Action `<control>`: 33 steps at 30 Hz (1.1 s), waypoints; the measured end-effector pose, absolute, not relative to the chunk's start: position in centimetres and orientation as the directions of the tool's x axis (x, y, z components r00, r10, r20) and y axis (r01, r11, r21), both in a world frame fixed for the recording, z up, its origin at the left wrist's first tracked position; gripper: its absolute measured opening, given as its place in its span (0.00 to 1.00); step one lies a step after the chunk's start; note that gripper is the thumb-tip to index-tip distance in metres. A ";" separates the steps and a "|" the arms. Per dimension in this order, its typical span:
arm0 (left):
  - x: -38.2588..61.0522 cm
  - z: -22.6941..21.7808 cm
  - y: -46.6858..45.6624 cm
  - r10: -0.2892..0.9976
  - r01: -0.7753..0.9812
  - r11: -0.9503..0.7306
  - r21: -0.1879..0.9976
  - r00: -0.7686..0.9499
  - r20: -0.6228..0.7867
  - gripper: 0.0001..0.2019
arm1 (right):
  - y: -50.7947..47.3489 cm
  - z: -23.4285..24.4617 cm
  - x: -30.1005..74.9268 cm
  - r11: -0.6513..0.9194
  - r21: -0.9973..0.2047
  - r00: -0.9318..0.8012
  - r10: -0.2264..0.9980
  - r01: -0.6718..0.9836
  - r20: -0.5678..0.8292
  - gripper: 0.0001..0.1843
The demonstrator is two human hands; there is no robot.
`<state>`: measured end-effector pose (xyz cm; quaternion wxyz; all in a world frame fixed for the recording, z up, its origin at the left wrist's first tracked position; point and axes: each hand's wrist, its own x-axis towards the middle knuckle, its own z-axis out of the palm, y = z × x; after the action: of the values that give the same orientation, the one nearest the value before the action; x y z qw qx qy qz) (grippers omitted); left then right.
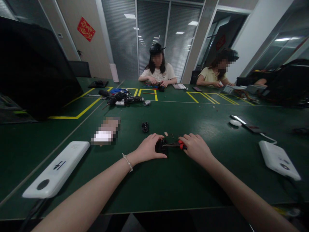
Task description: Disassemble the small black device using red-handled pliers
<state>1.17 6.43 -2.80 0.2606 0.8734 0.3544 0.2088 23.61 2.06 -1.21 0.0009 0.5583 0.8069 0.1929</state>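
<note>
My left hand (150, 147) is wrapped round a small black part (160, 146) on the green table, thumb on the near side and fingers on the far side. What kind of part it is, I cannot make out. In my right hand (194, 146) is a pair of pliers (181, 145) with red and black handles. The jaws point left and reach the black part at a shiny metal bit. Just beyond the pliers lie a small pale scrap (166, 134) and a thin dark piece. A second black part (145, 127) sits farther back, left of centre.
White power banks lie at left (60, 167) and right (277, 158), both cabled. A heap of dark tools and cables (120, 96) lies back left. A black monitor (29, 71) stands far left. Two people sit across the green table (193, 180), and another person's arm shows at far right.
</note>
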 end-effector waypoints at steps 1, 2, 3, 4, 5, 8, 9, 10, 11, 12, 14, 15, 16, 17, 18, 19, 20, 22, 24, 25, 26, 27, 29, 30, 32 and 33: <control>1.2 -2.8 6.4 0.728 0.511 -0.612 0.604 0.662 0.177 0.34 | 2.1 -1.2 23.6 0.302 0.310 -0.375 0.902 0.902 0.212 0.20; 1.2 -2.8 6.4 0.728 0.512 -0.610 0.605 0.663 0.174 0.34 | 2.1 -1.3 23.6 0.303 0.307 -0.376 0.902 0.902 0.212 0.20; 1.2 -2.7 6.4 0.729 0.511 -0.609 0.606 0.662 0.174 0.34 | 2.1 -1.3 23.7 0.304 0.305 -0.376 0.902 0.902 0.213 0.20; 1.2 -2.7 6.4 0.727 0.509 -0.610 0.607 0.664 0.174 0.34 | 2.2 -1.3 23.7 0.306 0.304 -0.378 0.901 0.902 0.213 0.21; 1.2 -2.7 6.4 0.726 0.506 -0.612 0.608 0.665 0.177 0.34 | 2.2 -1.4 23.8 0.308 0.303 -0.380 0.900 0.902 0.215 0.21; 1.1 -2.8 6.5 0.720 0.494 -0.616 0.614 0.669 0.184 0.34 | 2.2 -1.5 23.8 0.310 0.305 -0.383 0.897 0.901 0.220 0.21; 1.1 -2.8 6.5 0.720 0.492 -0.615 0.616 0.669 0.184 0.34 | 2.2 -1.5 23.9 0.309 0.306 -0.382 0.898 0.901 0.220 0.21; 1.1 -2.8 6.5 0.721 0.491 -0.614 0.619 0.668 0.184 0.34 | 2.2 -1.5 23.9 0.307 0.305 -0.381 0.898 0.901 0.221 0.21; 1.1 -2.9 6.5 0.722 0.491 -0.613 0.620 0.666 0.186 0.34 | 2.2 -1.5 23.9 0.306 0.302 -0.379 0.899 0.903 0.221 0.21; 1.1 -2.9 6.5 0.722 0.490 -0.613 0.620 0.666 0.188 0.34 | 2.2 -1.5 23.9 0.305 0.296 -0.376 0.900 0.905 0.222 0.21; 1.1 -2.8 6.5 0.721 0.488 -0.615 0.620 0.665 0.192 0.34 | 2.2 -1.5 23.8 0.307 0.277 -0.372 0.901 0.910 0.222 0.20; 1.0 -2.8 6.5 0.720 0.487 -0.616 0.620 0.667 0.192 0.34 | 2.2 -1.5 23.8 0.309 0.265 -0.369 0.903 0.913 0.221 0.20; 1.0 -2.7 6.5 0.719 0.486 -0.615 0.620 0.668 0.190 0.34 | 2.2 -1.5 23.8 0.312 0.254 -0.368 0.904 0.916 0.219 0.20; 1.0 -2.7 6.5 0.720 0.487 -0.614 0.621 0.668 0.187 0.34 | 2.2 -1.5 23.8 0.313 0.245 -0.367 0.905 0.917 0.217 0.20; 1.0 -2.6 6.4 0.722 0.489 -0.611 0.622 0.668 0.183 0.34 | 2.2 -1.5 23.8 0.314 0.239 -0.366 0.906 0.919 0.214 0.20; 0.9 -2.5 6.4 0.723 0.492 -0.608 0.623 0.667 0.178 0.33 | 2.2 -1.5 23.8 0.317 0.236 -0.367 0.906 0.919 0.212 0.20; 0.9 -2.5 6.4 0.724 0.494 -0.606 0.624 0.668 0.174 0.33 | 2.2 -1.5 23.8 0.313 0.231 -0.363 0.907 0.921 0.214 0.20; 0.9 -2.5 6.4 0.723 0.494 -0.607 0.623 0.669 0.174 0.33 | 2.2 -1.5 23.7 0.311 0.231 -0.360 0.907 0.922 0.217 0.20; 1.0 -2.5 6.4 0.720 0.492 -0.612 0.619 0.670 0.179 0.34 | 2.2 -1.5 23.7 0.307 0.230 -0.356 0.909 0.924 0.216 0.20; 1.0 -2.6 6.4 0.720 0.493 -0.615 0.616 0.669 0.183 0.34 | 2.2 -1.5 23.7 0.305 0.232 -0.355 0.910 0.924 0.214 0.19; 1.1 -2.7 6.4 0.721 0.495 -0.617 0.612 0.667 0.188 0.34 | 2.2 -1.5 23.7 0.306 0.235 -0.356 0.911 0.923 0.210 0.19; 1.1 -2.8 6.4 0.721 0.497 -0.619 0.608 0.666 0.191 0.34 | 2.2 -1.5 23.7 0.308 0.240 -0.358 0.911 0.921 0.206 0.19; 1.1 -2.9 6.5 0.720 0.498 -0.627 0.598 0.665 0.201 0.34 | 2.2 -1.5 23.7 0.304 0.260 -0.360 0.911 0.916 0.202 0.19; 1.1 -2.9 6.5 0.718 0.498 -0.632 0.594 0.665 0.206 0.34 | 2.2 -1.5 23.7 0.301 0.274 -0.361 0.910 0.914 0.204 0.19; 1.1 -3.0 6.5 0.715 0.496 -0.635 0.592 0.667 0.209 0.34 | 2.0 -1.4 23.6 0.293 0.307 -0.367 0.904 0.906 0.220 0.20; 1.1 -3.0 6.5 0.716 0.496 -0.635 0.592 0.667 0.209 0.34 | 1.9 -1.4 23.6 0.289 0.324 -0.372 0.899 0.901 0.230 0.20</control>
<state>1.09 6.54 -2.96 0.2517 0.8775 0.3452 0.2180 23.55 1.94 -1.37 -0.0016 0.5605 0.8029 0.2029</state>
